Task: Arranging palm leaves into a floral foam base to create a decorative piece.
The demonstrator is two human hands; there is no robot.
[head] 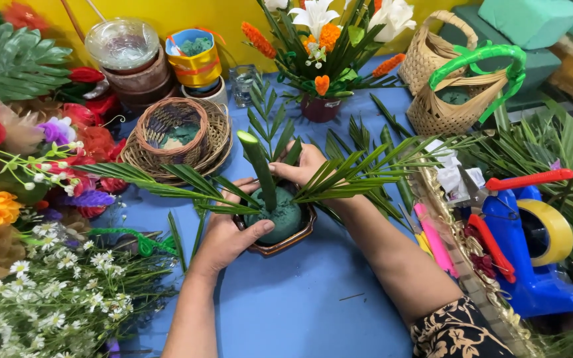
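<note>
Both hands at the brown bowl [296, 237]: left hand [225, 233] cups the green foam [281, 215], right hand [300, 166] pinches a palm leaf [366, 174].

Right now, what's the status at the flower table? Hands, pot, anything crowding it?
Left hand steadying brown pot with green foam. Right hand behind it on palm leaves. Thick green stem upright in foam. White daisies crowd the left.

Matt green foam [280, 215] is sitting in a glossy brown bowl [293, 240]; behind it, rough woven baskets [174, 136] are resting on the smooth matt blue table [300, 298].
</note>
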